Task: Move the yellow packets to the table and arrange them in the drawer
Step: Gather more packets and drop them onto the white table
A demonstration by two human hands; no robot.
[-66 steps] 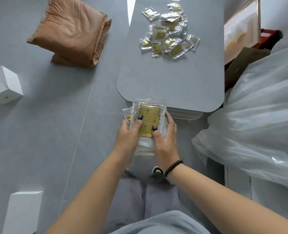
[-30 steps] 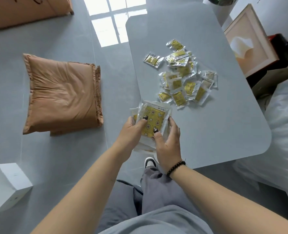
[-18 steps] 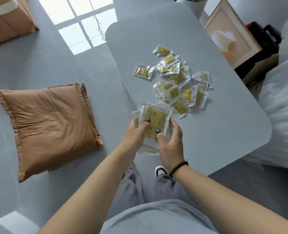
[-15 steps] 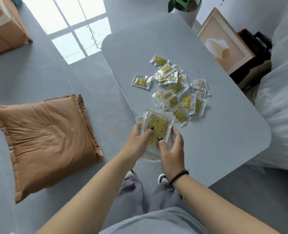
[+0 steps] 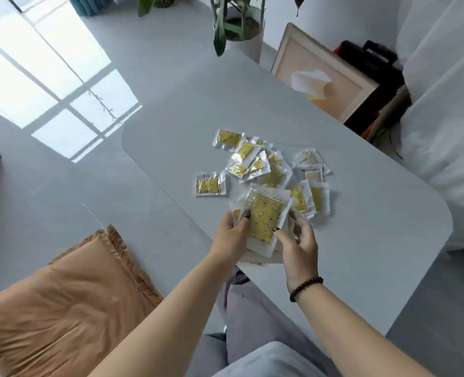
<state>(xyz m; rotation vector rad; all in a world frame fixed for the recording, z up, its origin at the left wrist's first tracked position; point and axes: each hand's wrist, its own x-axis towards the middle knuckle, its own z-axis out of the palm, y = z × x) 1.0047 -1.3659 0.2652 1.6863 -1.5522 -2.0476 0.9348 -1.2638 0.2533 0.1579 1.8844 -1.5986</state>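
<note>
A stack of yellow packets (image 5: pixel 264 221) in clear wrappers is held over the near edge of a grey table (image 5: pixel 361 240). The left hand (image 5: pixel 229 238) and right hand (image 5: pixel 298 244) grip its sides, thumbs pressed on top. Just beyond lies a loose pile of packets (image 5: pixel 266 167). An orange cushion (image 5: pixel 62 308) sits on the floor, near left.

one view only, from a head-worn wide-angle camera that looks forward and steeply down from above. it sits close over both forearms, which enter from 6 o'clock, and over the near edge of the grey table (image 5: pixel 361 240). the table runs away toward 12 o'clock; floor fills 9 o'clock. straight edges bow near the frame borders.
</note>
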